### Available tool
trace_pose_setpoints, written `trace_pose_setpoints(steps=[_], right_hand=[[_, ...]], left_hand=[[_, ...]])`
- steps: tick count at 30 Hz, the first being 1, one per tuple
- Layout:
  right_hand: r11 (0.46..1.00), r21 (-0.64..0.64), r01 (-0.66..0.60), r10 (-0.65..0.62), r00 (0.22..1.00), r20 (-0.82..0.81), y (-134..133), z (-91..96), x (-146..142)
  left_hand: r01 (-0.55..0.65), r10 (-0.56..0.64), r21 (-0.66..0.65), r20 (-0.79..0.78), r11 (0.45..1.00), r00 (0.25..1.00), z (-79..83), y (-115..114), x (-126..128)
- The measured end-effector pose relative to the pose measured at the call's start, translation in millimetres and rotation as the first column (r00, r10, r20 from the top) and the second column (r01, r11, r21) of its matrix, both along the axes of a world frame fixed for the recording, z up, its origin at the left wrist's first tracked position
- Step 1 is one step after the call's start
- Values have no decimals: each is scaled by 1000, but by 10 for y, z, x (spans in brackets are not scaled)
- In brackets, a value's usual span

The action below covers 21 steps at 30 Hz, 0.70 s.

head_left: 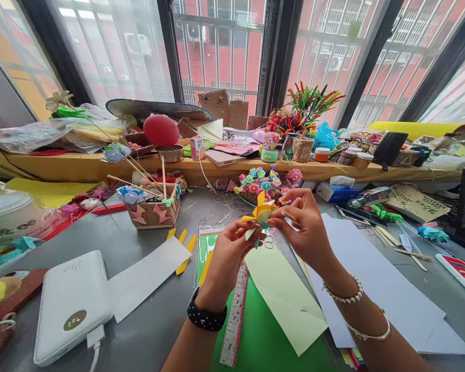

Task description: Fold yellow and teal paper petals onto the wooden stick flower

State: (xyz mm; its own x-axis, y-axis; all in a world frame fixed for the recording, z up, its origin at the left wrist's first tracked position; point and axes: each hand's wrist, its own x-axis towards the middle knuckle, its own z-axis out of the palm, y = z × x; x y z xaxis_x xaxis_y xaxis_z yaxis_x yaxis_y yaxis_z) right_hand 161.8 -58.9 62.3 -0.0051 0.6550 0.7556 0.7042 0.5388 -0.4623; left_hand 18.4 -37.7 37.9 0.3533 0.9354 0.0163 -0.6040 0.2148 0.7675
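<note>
Both hands meet in the middle, above the desk. Between the fingers of my left hand (236, 243) is a folded paper piece (262, 213) with yellow, pale green and teal points. My right hand (300, 222) pinches at its right side, the fingertips partly hiding the paper. Under the hands lie a pale green paper sheet (282, 294) and a patterned ruler (234, 315), both on a green folder (263, 338). Folded yellow paper strips (186, 256) rest left of my left hand, beside a white paper strip (151, 274).
A white power bank (75, 305) with a plugged cable sits at left. White paper sheets (356, 268) spread under my right forearm. Behind stand a cardboard box (155, 213) with sticks and a cluster of small flowers (261, 183). A cluttered ledge (139, 164) runs below the windows.
</note>
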Motion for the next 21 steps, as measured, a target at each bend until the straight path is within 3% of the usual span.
trace_pose_setpoints(steps=[4,10,16,21], right_hand=[[994,92,-64,51,989,142,-18,21,35],[975,207,-82,27,965,259,-101,79,11],[970,240,-36,-38,955,295,-187,110,-24],[961,278,9,-109,931,348,-233,95,-37]], left_hand=[[-4,7,-51,54,999,999,9,19,-29],[53,-47,-79,77,995,996,17,46,-75],[131,-132,29,44,991,990,-33,84,-118],[130,-131,82,7,988,991,-42,97,-121]])
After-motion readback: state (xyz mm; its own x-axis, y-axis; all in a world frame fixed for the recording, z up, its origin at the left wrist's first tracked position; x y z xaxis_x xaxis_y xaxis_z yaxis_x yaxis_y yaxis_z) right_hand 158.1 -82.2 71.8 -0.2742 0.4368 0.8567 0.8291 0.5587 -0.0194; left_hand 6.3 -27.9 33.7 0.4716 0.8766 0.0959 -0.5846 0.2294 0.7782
